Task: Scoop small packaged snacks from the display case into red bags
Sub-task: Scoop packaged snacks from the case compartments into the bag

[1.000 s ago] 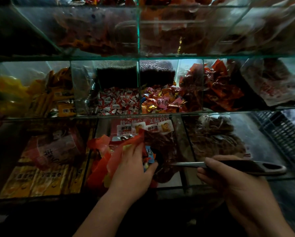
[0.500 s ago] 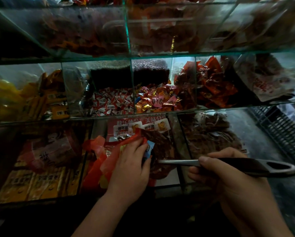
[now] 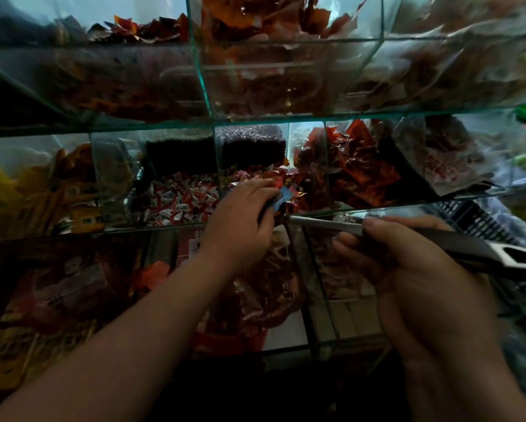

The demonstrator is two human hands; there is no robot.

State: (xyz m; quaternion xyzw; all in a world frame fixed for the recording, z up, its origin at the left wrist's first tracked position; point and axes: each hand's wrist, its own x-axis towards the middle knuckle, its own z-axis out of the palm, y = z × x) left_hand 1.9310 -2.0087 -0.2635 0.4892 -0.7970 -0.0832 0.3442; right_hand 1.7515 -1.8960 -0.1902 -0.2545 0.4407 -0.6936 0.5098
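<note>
Through the head camera, we see our left hand [image 3: 240,229] at the front lip of the middle shelf of the display case [image 3: 73,130]. Its fingers pinch a small blue packet [image 3: 281,198] at the edge of the compartment of mixed wrapped snacks [image 3: 255,178]. Our right hand [image 3: 414,278] is clamped round the scoop [image 3: 469,251], thumb on top. The metal shaft points left, and its bowl is hidden behind the left hand. A patch of red plastic [image 3: 234,342] in the bottom compartment may be the red bag; we cannot tell.

We judge three risks. The shaft lies close to the glass edge and could knock it. The light pinch could drop the packet into the compartment below. With no open bag mouth visible under the scoop, a load could spill.
</note>
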